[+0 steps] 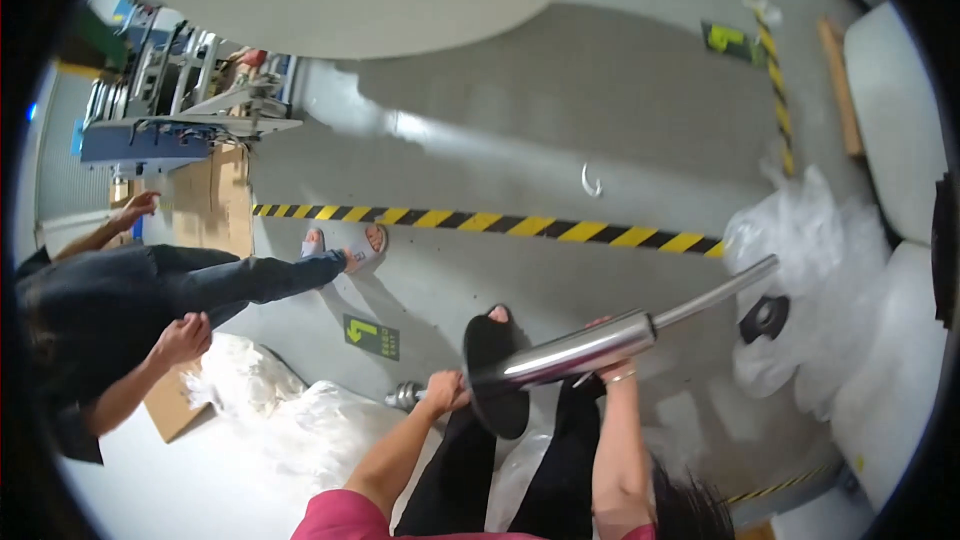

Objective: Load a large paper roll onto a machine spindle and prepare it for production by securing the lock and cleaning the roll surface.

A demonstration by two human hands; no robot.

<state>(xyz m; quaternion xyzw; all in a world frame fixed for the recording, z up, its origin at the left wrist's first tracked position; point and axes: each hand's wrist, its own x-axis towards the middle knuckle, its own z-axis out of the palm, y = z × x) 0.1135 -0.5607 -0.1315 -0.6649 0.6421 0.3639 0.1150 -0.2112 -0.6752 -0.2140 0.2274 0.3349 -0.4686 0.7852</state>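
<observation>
A long metal roll shaft (pixel 580 350) with a thick, shiny cylinder and a thinner rod at its right end lies slantwise across my front, its right end higher in the picture. Around it, left of the cylinder, sits a black disc (pixel 497 380). My left hand (pixel 447 392) is closed round the shaft just left of the disc, and a stepped metal end (pixel 404 396) sticks out beyond it. From beneath, my right hand (pixel 613 370) grips the cylinder near its right end; the cylinder hides part of the fingers.
Another person (pixel 110 310) stands at the left, near a machine (pixel 170 110). A huge pale roll (pixel 450 0) with a core hole stands ahead. Clear plastic wrap (pixel 800 240) with a black ring (pixel 764 318) lies right, beside white rolls (pixel 895 110). Striped tape (pixel 500 224) crosses the floor; white plastic (pixel 310 420) is heaped left.
</observation>
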